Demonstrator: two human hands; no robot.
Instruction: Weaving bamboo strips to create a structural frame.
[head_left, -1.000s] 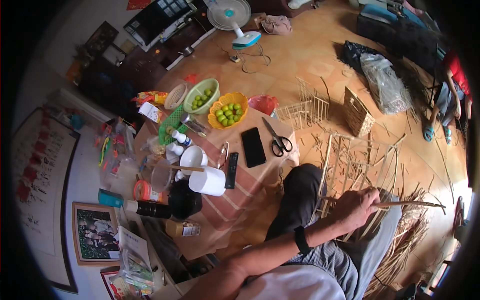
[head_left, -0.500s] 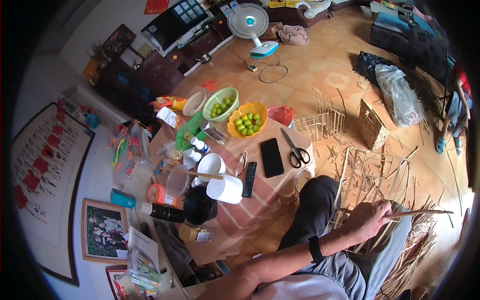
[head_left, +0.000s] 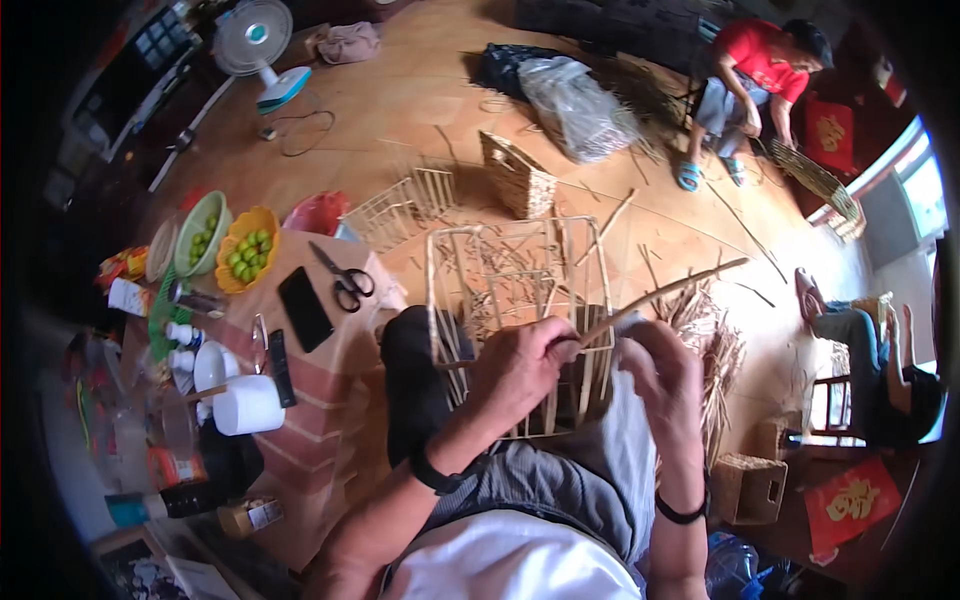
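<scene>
On my lap stands an open rectangular basket frame (head_left: 436, 290) of thin pale rods. My left hand (head_left: 522, 362), with a dark band at the wrist, is closed at the frame's near edge. Thumb and fingers pinch one end of a brown dried stalk (head_left: 672, 290), which slants up to the right over the frame's corner. Beside that corner, just below the stalk, is my right hand (head_left: 662, 378). Motion smears its fingers, so whether they grip anything does not show.
Left of my legs, a table (head_left: 330, 405) carries scissors (head_left: 350, 288), a phone (head_left: 305, 308) and bowls of green fruit. A bundle of dried stalks (head_left: 725, 345) lies right of my knee. Beyond are a woven basket (head_left: 518, 178) and a seated person in red (head_left: 755, 65).
The view has swung to the right, bringing other people into sight. My right hand has come into view beside the frame. My left hand still grips the stalk.
</scene>
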